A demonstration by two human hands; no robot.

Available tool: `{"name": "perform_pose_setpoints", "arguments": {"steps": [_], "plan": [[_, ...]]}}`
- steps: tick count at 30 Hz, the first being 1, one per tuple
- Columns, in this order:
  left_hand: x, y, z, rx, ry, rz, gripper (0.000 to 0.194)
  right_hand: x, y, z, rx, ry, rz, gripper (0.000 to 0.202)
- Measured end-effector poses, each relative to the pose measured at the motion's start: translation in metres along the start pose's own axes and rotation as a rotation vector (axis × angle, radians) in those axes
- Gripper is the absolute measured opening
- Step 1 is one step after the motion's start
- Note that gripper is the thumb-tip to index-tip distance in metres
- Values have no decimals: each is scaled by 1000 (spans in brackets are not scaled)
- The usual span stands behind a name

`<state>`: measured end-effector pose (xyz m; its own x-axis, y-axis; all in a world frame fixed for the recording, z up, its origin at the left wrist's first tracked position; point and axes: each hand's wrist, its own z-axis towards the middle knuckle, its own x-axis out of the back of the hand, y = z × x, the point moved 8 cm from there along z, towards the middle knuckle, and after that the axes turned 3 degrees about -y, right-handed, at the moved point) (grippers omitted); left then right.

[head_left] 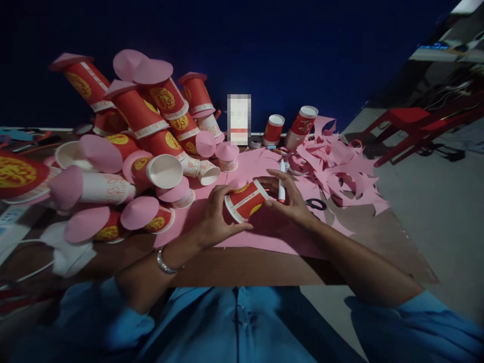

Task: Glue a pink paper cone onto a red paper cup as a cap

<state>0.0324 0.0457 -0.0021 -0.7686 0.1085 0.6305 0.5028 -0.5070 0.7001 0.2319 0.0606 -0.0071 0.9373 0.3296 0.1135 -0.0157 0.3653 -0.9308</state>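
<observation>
A red paper cup (247,200) with yellow round patterns and white rims lies tilted between my hands, above pink paper (249,164). My left hand (217,217) is wrapped round the cup's wider end, thumb below it. My right hand (291,199) holds a white marker (282,181) upright between its fingers, and its fingertips touch the cup's other end. Part of something pink shows behind the cup; what it is I cannot tell.
Red and white cups with pink paper cones (139,111) crowd the left side. Two cups (274,130) stand at the back. Pink paper scraps (336,166) are heaped at right, near black scissor handles (316,204). A red stool (401,123) stands beyond the table.
</observation>
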Motion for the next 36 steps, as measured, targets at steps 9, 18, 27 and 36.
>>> {"name": "perform_pose_setpoints", "arguments": {"steps": [9,18,27,36], "plan": [[-9,-5,0,166,-210,-167,89,8,4,0,-19,72,-5,73],[-18,-3,1,267,-340,-322,86,4,3,0,-13,43,19,63],[-24,-22,-2,304,-230,-961,78,10,-2,-2,21,143,-6,56],[0,-24,8,261,5,-238,74,21,-24,-7,211,274,-541,34]]}}
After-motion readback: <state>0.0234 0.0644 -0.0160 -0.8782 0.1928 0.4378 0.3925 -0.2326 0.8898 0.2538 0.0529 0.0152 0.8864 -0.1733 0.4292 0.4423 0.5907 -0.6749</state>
